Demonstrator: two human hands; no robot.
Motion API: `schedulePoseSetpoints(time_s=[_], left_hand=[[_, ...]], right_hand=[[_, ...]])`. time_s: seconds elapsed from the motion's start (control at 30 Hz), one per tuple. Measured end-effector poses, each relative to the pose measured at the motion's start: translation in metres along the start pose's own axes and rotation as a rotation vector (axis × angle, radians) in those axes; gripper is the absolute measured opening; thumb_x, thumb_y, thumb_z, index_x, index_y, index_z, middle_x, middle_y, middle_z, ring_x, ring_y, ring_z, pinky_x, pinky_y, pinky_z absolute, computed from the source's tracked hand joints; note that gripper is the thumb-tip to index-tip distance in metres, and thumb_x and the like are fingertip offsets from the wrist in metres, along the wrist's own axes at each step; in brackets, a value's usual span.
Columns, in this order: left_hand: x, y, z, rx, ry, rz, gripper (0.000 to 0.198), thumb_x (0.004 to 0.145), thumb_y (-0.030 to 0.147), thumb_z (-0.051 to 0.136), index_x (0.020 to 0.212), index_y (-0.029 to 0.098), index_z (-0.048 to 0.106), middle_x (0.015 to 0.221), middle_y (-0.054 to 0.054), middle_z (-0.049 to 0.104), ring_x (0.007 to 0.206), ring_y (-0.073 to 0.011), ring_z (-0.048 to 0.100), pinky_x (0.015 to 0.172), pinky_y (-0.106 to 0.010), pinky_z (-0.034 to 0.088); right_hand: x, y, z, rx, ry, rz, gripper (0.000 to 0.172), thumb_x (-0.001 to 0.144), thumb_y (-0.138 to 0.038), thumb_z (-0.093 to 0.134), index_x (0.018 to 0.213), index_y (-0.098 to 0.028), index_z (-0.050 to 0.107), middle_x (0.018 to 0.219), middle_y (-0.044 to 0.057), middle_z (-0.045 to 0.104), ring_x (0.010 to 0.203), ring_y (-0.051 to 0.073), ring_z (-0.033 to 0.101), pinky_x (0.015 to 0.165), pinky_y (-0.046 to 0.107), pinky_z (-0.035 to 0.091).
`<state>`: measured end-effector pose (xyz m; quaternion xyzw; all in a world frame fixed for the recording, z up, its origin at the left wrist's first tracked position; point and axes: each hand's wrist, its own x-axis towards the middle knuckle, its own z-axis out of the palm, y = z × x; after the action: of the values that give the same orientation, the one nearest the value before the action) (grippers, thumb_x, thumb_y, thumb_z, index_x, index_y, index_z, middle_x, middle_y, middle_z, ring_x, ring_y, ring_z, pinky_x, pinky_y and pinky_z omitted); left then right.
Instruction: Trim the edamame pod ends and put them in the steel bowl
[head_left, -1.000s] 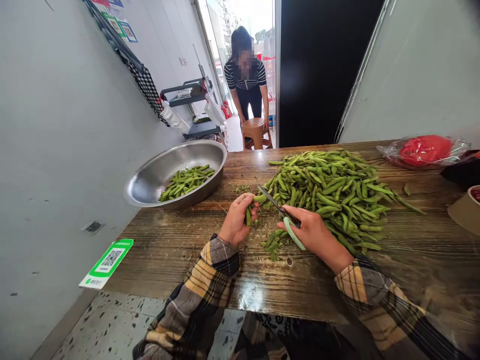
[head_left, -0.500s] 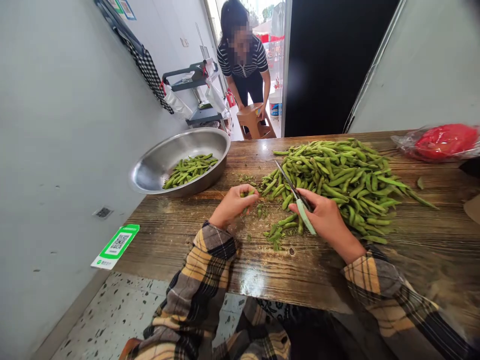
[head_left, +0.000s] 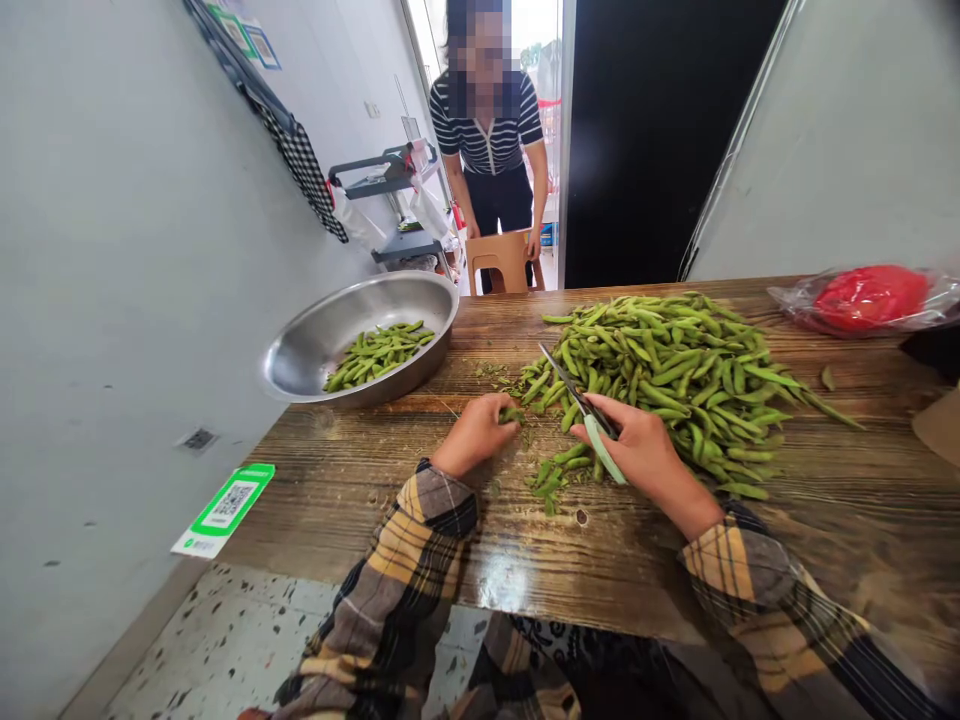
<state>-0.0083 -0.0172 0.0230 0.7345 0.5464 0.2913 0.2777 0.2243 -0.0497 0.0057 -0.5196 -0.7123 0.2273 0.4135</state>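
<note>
My left hand (head_left: pixel 480 433) is closed on a green soybean pod (head_left: pixel 511 413), which pokes out past the fingertips just above the table. Scissors (head_left: pixel 600 440) with pale green handles are in my right hand (head_left: pixel 643 445), their blades pointing up and left over the edge of the pod pile. That large pile of green soybean pods (head_left: pixel 667 365) lies behind and to the right of my right hand. A few loose pods and trimmed bits (head_left: pixel 551 482) lie between my hands. To the left, a steel basin (head_left: pixel 292 375) holds a smaller heap of pods (head_left: pixel 379 352).
The wooden table (head_left: pixel 360 480) meets a wall on the left, where a green QR-code card (head_left: pixel 229 508) sits at its edge. A red bundle in clear plastic (head_left: pixel 870 298) lies at the right rear. Beyond the table a person (head_left: pixel 491 150) grips a brown stool (head_left: pixel 502 262).
My left hand has turned knuckles-up, the pod still in its fingers. The scissors stay nearly in place. Behind the table, the person has straightened up and the stool has shifted. The view tilted slightly.
</note>
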Motion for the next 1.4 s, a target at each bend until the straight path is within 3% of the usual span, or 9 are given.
schedulePoseSetpoints(time_s=[0.17, 0.37, 0.57, 0.73, 0.83, 1.03, 1.23, 1.4], left_hand=[[-0.003, 0.012, -0.005, -0.575, 0.086, -0.147, 0.022, 0.071, 0.031, 0.069, 0.077, 0.017, 0.054, 0.058, 0.005, 0.052, 0.044, -0.0069, 0.045, 0.042, -0.018, 0.030], [-0.007, 0.022, -0.002, -0.913, 0.128, -0.186, 0.032, 0.062, 0.031, 0.079, 0.081, 0.016, 0.057, 0.064, 0.003, 0.058, 0.045, -0.0051, 0.048, 0.039, -0.015, 0.031], [-0.008, 0.026, 0.004, -0.825, 0.120, -0.200, 0.028, 0.063, 0.030, 0.079, 0.079, 0.015, 0.063, 0.058, 0.004, 0.054, 0.044, -0.0046, 0.046, 0.040, -0.016, 0.031], [-0.010, 0.025, 0.007, -0.735, 0.068, -0.149, 0.025, 0.065, 0.031, 0.078, 0.078, 0.014, 0.065, 0.061, 0.003, 0.054, 0.047, -0.0052, 0.047, 0.043, -0.016, 0.034], [-0.009, 0.024, 0.006, -0.736, 0.054, -0.176, 0.026, 0.067, 0.035, 0.077, 0.078, 0.014, 0.065, 0.057, 0.003, 0.052, 0.045, -0.0053, 0.045, 0.040, -0.016, 0.029], [-0.006, 0.021, 0.000, -0.823, 0.215, -0.189, 0.028, 0.069, 0.038, 0.074, 0.083, 0.016, 0.065, 0.052, 0.005, 0.046, 0.043, -0.0050, 0.039, 0.037, -0.016, 0.027], [-0.009, 0.024, 0.004, -0.699, 0.037, -0.201, 0.029, 0.069, 0.039, 0.074, 0.081, 0.014, 0.067, 0.050, 0.004, 0.048, 0.042, -0.0050, 0.038, 0.039, -0.017, 0.025], [-0.009, 0.025, 0.010, -0.691, 0.043, -0.205, 0.027, 0.067, 0.037, 0.077, 0.081, 0.014, 0.068, 0.055, 0.005, 0.050, 0.043, -0.0043, 0.039, 0.042, -0.018, 0.030]], right_hand=[[-0.002, -0.004, 0.000, 0.005, -0.086, -0.019, 0.046, 0.076, -0.040, 0.068, 0.117, -0.017, 0.067, 0.106, 0.011, 0.073, 0.090, 0.026, 0.069, 0.079, 0.038, 0.055], [-0.004, -0.007, 0.001, -0.003, -0.202, -0.046, 0.049, 0.074, -0.039, 0.069, 0.118, -0.018, 0.064, 0.096, 0.007, 0.070, 0.074, 0.019, 0.064, 0.068, 0.032, 0.052], [-0.004, -0.007, 0.002, -0.005, -0.265, -0.078, 0.050, 0.073, -0.033, 0.070, 0.120, -0.021, 0.062, 0.086, 0.003, 0.064, 0.067, 0.016, 0.058, 0.065, 0.029, 0.050], [-0.004, -0.005, 0.003, -0.010, -0.255, -0.076, 0.048, 0.074, -0.036, 0.070, 0.119, -0.021, 0.064, 0.091, 0.006, 0.067, 0.070, 0.018, 0.061, 0.065, 0.031, 0.050], [-0.004, -0.003, 0.004, -0.010, -0.240, -0.083, 0.046, 0.075, -0.039, 0.069, 0.117, -0.021, 0.065, 0.092, 0.006, 0.069, 0.073, 0.020, 0.063, 0.065, 0.031, 0.051], [-0.004, -0.002, 0.002, -0.045, -0.196, -0.105, 0.047, 0.078, -0.044, 0.066, 0.117, -0.019, 0.065, 0.086, 0.006, 0.067, 0.068, 0.018, 0.060, 0.063, 0.030, 0.050], [-0.005, -0.004, 0.003, -0.078, -0.209, -0.126, 0.047, 0.079, -0.044, 0.066, 0.119, -0.020, 0.064, 0.084, 0.005, 0.065, 0.067, 0.018, 0.059, 0.064, 0.031, 0.048], [-0.006, -0.002, 0.005, -0.065, -0.230, -0.112, 0.048, 0.077, -0.042, 0.068, 0.121, -0.021, 0.062, 0.093, 0.007, 0.067, 0.072, 0.019, 0.061, 0.068, 0.032, 0.050]])
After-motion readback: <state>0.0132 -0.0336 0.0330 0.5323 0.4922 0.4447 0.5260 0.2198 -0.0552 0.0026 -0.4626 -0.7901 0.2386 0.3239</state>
